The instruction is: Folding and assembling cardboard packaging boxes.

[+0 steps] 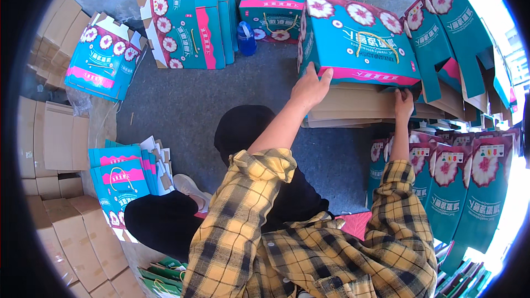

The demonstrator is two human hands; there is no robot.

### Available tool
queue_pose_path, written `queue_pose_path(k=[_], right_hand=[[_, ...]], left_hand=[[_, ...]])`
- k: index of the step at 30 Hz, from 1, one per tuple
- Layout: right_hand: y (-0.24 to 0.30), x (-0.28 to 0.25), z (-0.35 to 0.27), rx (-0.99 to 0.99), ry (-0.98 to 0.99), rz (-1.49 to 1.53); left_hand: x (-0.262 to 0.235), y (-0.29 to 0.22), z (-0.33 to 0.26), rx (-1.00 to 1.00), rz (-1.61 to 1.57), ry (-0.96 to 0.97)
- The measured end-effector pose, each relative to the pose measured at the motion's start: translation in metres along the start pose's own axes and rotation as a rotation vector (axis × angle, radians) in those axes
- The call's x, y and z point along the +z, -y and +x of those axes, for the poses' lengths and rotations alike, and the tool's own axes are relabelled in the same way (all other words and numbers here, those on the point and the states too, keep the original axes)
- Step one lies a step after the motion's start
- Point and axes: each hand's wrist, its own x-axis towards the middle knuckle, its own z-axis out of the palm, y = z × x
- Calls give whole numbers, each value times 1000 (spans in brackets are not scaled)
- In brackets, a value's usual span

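Observation:
A teal carton (359,36) with a pink band, flower-like pictures and a yellow cord handle lies in front of me, a little to the right. My left hand (312,88) is closed on its near left corner, with the thumb along the pink edge. At the near right edge, the fingers of my right hand (404,104) curl against the same carton; some fingertips are hidden under it. Brown cardboard flaps (345,105) stick out toward me below the pink band, between my two wrists.
Flattened teal cartons (185,22) stand in a stack at the back, beside a blue bottle (247,38). Another carton (276,14) sits behind it. Teal cartons (450,187) crowd my right side. Brown boxes (66,138) and folded cartons (118,176) line the left.

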Motion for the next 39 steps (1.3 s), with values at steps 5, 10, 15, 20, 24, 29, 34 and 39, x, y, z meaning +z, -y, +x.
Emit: queue_pose_path(k=[5, 10, 15, 20, 24, 29, 34, 39], right_hand=[[-13, -4, -12, -63, 18, 74], [-17, -11, -39, -135, -21, 138], [68, -30, -98, -250, -237, 145], [146, -19, -144, -454, 60, 309], [225, -14, -177, -727, 389, 367], [306, -16, -184, -878, 545, 493], [386, -18, -208, -1037, 769, 392], [393, 13, -213, -1263, 915, -77]], left_hand=[[3, -24, -9, -24, 99, 58], [-1, -29, -13, 13, 11, -29], [-10, -27, -32, 374, -74, -499], [-48, -18, -100, 865, -26, -447], [-127, 4, -192, 689, 238, 341], [-257, 54, -284, 492, -139, -308], [-296, 258, -400, -278, -193, -1173], [-183, 425, -458, -789, -913, -1061]])
